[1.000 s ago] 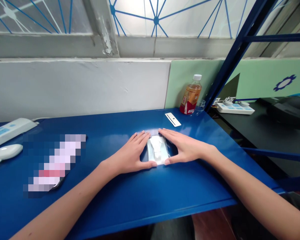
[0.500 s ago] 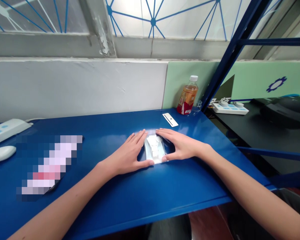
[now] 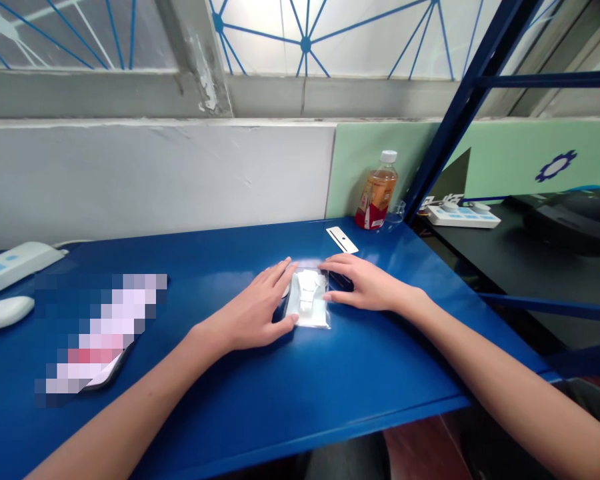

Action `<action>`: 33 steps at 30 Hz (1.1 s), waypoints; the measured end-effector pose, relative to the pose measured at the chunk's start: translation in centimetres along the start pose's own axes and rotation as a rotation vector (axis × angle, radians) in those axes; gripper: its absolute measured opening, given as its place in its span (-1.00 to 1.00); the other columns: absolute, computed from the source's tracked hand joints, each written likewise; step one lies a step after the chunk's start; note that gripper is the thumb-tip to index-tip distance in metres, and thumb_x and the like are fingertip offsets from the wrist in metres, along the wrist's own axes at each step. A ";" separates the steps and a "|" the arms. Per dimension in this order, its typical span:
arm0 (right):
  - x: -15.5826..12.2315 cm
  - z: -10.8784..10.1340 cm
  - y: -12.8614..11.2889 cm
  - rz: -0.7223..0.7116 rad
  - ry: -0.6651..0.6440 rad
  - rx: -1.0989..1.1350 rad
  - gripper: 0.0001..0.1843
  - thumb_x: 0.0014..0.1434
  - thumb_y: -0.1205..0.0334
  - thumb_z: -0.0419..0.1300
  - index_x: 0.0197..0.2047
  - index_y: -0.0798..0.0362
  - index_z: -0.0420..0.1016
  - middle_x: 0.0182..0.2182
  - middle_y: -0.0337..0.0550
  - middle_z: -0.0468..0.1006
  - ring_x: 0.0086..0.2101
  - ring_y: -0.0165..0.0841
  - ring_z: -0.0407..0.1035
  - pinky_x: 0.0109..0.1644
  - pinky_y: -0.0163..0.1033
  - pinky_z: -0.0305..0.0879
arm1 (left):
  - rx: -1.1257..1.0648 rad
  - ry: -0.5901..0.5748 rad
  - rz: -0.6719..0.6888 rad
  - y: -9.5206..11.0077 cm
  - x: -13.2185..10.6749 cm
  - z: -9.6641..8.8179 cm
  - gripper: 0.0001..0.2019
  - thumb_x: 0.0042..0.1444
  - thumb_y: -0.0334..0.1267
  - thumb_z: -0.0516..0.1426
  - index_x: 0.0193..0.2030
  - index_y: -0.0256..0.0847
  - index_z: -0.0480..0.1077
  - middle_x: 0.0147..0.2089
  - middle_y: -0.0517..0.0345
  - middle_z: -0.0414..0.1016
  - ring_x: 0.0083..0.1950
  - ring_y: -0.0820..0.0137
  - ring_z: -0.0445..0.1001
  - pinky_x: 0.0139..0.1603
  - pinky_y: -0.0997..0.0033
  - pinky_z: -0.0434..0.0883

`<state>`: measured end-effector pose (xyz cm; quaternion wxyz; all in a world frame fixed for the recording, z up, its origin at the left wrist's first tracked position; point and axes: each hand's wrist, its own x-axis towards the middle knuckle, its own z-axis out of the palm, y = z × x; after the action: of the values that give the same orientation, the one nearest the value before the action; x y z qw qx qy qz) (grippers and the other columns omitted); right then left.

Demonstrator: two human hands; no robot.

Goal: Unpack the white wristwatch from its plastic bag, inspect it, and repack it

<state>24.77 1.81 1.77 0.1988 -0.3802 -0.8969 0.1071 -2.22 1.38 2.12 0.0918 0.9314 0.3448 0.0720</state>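
Note:
A small clear plastic packet (image 3: 309, 300) with something white and pale blue inside lies flat on the blue desk (image 3: 280, 393). What exactly it contains is too unclear to name. Along its left edge rests my left hand (image 3: 260, 303), fingers stretched out and thumb at the lower left corner. My right hand (image 3: 363, 281) is at the packet's right side, thumb and fingers apart, fingertips near or on its edge. Neither hand is closed around it. Part of a white round edge shows between my left thumb and fingers.
A white card (image 3: 342, 240) with dark marks and a bottle (image 3: 377, 193) of amber drink stand behind my right hand. At left are a pixelated phone (image 3: 115, 370), a white power strip (image 3: 20, 267) and a white rounded object (image 3: 7, 312). A blue frame post (image 3: 460, 113) rises at right.
My right thumb has moved up and away from the packet's lower right corner, leaving it uncovered. The packet sits slightly straighter, and my left thumb has shifted a little left.

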 end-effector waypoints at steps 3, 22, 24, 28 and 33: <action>0.1 -0.1 0.0 0.004 0.064 0.008 -0.63 0.26 0.00 0.18 -0.06 0.13 0.57 -0.12 0.08 0.60 -0.08 -0.14 0.47 0.04 -0.03 0.39 | 0.012 0.085 0.000 -0.1 0.2 0.1 -0.39 0.28 -0.21 -0.04 0.43 -0.38 -0.01 0.45 -0.22 0.05 0.45 0.08 0.05 0.36 0.02 0.16; -0.2 -0.4 0.5 -0.049 -0.027 0.130 -0.30 0.14 -0.10 0.26 0.26 0.08 0.34 0.15 0.13 0.43 0.13 -0.05 0.33 0.20 0.07 0.28 | -0.061 0.115 -0.035 -0.3 0.2 0.7 -0.43 0.25 -0.10 0.07 0.36 -0.23 0.18 0.44 -0.16 0.08 0.46 -0.06 -0.02 0.38 -0.12 0.10; -0.2 -0.4 0.5 -0.022 -0.030 0.116 -0.29 0.12 -0.12 0.28 0.24 0.10 0.36 0.13 0.13 0.44 0.11 -0.06 0.35 0.18 0.04 0.30 | -0.026 0.131 -0.055 -0.5 0.3 0.8 -0.42 0.28 0.00 0.05 0.34 -0.28 0.21 0.44 -0.20 0.08 0.47 -0.04 -0.03 0.39 -0.09 0.10; -0.1 -0.4 0.5 0.000 -0.023 0.104 -0.28 0.09 -0.11 0.32 0.22 0.09 0.37 0.12 0.11 0.45 0.10 -0.07 0.36 0.19 0.03 0.30 | -0.013 0.130 -0.076 -0.9 0.3 1.2 -0.31 0.24 0.18 0.06 0.33 -0.29 0.21 0.43 -0.23 0.09 0.47 -0.03 -0.02 0.38 -0.06 0.11; -0.1 -0.5 0.4 0.006 -0.031 0.117 -0.29 0.07 -0.12 0.33 0.21 0.07 0.39 0.11 0.11 0.45 0.10 -0.06 0.35 0.19 0.05 0.29 | -0.068 0.122 -0.104 -1.0 0.3 1.3 -0.29 0.19 0.22 0.10 0.32 -0.24 0.24 0.43 -0.21 0.11 0.47 -0.04 -0.02 0.36 -0.09 0.14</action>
<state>25.27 2.01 2.02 0.2065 -0.3689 -0.8909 0.1659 -2.36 2.19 0.64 0.1056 0.9024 0.3951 0.1355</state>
